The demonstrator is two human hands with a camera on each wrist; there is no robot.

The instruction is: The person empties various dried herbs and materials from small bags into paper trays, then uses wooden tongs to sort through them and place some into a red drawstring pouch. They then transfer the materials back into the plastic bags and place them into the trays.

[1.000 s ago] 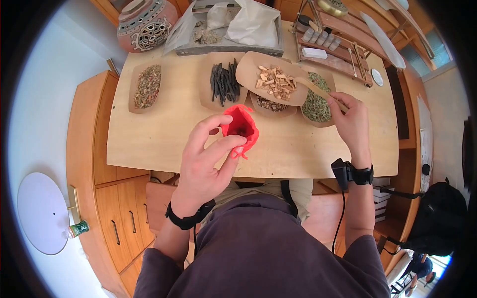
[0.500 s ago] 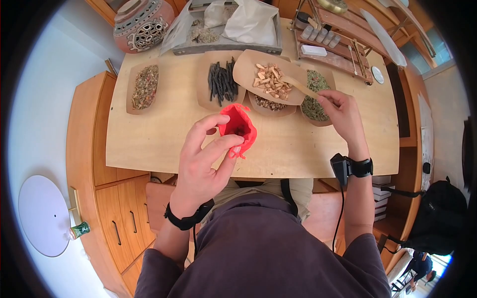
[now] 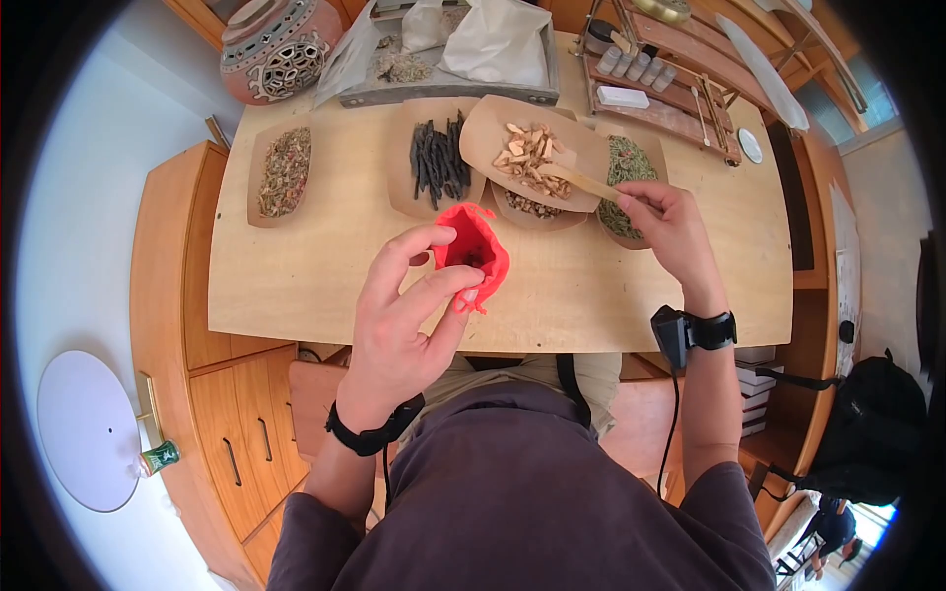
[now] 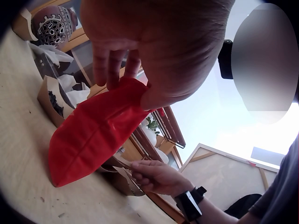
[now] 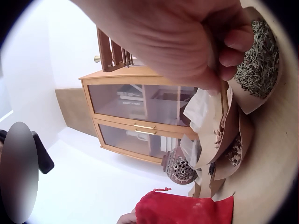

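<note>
The left hand (image 3: 399, 315) grips a red cloth pouch (image 4: 93, 137) so it gapes. The right hand (image 3: 675, 229) pinches a long wooden scoop (image 3: 588, 184).

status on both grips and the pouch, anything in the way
Left grip holds red pouch, mouth open. Right grip pinches wooden scoop, tip among tan chips. Tray rims between scoop and pouch.

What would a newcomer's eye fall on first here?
Probably the bright red pouch, open at the top in the left hand, before the paper trays. Next, the tan scoop in the right hand, its tip among pale chips. Behind, at the far left, sits a round patterned pot.
</note>
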